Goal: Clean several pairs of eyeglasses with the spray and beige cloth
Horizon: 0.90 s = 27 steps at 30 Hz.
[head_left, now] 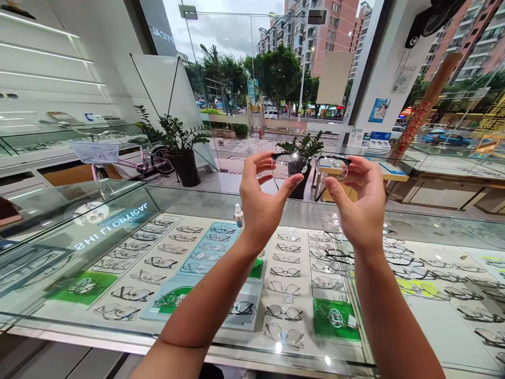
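Note:
A pair of glasses (334, 160) with dark upper rims and clear lenses is held up in front of the shop's glass front. My left hand (262, 197) grips its left side, fingers curled behind and thumb near the lower part of the lens. On the other side, my right hand (361, 200) holds the right end between fingers and thumb. Both hands are raised above a glass display case (189, 202), in which rows of glasses lie. A small white spray bottle (239, 216) stands behind my left forearm.
Green cards (84, 287) lie among the displayed glasses. Beyond the case are a potted plant (187, 166), a bicycle with a white basket (94, 151), and a wooden-topped table (394, 176) at the right. Shelves line the left wall.

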Available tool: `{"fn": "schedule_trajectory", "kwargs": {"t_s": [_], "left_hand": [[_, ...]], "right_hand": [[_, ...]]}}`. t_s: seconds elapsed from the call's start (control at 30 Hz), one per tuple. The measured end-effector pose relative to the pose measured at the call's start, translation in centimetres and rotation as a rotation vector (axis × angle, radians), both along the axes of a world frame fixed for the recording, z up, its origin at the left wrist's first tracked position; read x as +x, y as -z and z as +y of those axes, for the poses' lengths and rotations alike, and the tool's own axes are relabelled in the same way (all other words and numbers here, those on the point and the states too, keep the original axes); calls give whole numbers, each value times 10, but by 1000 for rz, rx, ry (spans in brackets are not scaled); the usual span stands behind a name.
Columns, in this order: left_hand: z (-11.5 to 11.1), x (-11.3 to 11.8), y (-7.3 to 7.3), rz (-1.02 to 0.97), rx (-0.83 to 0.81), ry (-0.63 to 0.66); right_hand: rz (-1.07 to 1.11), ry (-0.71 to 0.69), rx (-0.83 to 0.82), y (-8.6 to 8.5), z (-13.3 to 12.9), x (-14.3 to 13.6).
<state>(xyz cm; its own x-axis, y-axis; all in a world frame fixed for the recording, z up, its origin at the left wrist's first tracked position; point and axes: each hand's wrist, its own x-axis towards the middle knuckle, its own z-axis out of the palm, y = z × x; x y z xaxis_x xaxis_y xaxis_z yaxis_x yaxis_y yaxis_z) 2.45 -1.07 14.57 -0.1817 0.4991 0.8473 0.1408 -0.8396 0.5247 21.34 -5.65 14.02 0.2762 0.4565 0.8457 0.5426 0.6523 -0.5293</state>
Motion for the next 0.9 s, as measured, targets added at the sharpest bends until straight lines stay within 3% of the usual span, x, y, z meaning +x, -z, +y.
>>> {"fn": "schedule_trajectory", "kwargs": {"t_s": [0.37, 0.7, 0.9], "left_hand": [[-3, 1, 0, 11, 108, -159], [-1, -1, 0, 23, 176, -217], [0, -1, 1, 19, 164, -189]], "right_hand": [[10, -103, -53, 6, 9, 2], [69, -185, -107, 6, 12, -1], [129, -233, -130, 7, 13, -3]]}}
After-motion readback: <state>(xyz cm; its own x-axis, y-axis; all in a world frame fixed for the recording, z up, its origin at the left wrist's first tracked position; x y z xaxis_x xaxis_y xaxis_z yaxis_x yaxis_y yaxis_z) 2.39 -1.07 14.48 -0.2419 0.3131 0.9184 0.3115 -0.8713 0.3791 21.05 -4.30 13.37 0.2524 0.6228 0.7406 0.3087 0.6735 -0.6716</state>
